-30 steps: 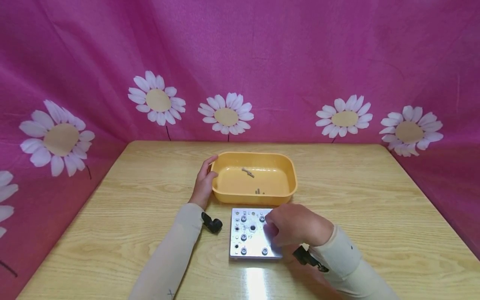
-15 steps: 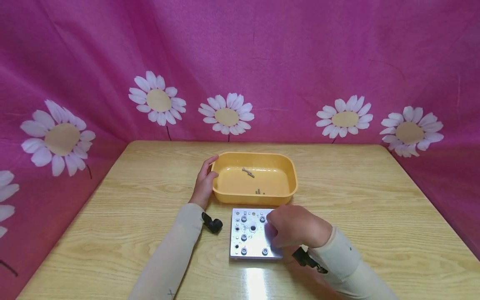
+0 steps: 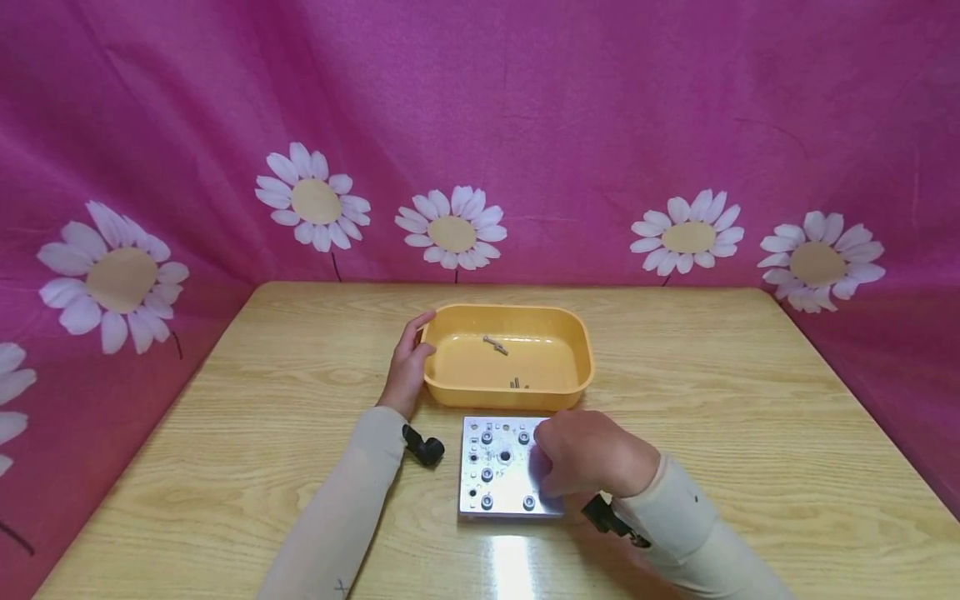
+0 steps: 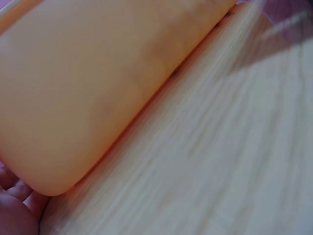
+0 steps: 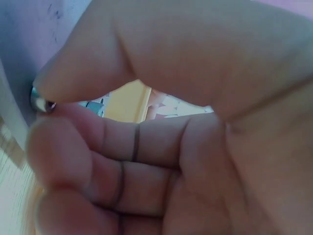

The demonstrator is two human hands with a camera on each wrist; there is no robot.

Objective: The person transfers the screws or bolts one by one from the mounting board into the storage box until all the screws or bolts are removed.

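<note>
No brand, label or number can be read. The metal plate (image 3: 501, 471) carries small dark marks beside its holes, too small to make out. A faint cross-like mark sits on the left sleeve (image 3: 341, 586), low near the frame's edge.

Sleeves: long, close-fitting, pale beige cloth on both arms, ending at the wrists.
Left hand (image 3: 408, 363): bare; a small black camera unit sits behind it at the wrist.
Right hand (image 3: 592, 461): bare; a matching black unit sits under its wrist.
Left sleeve marking: small dark cross near the elbow.
</note>
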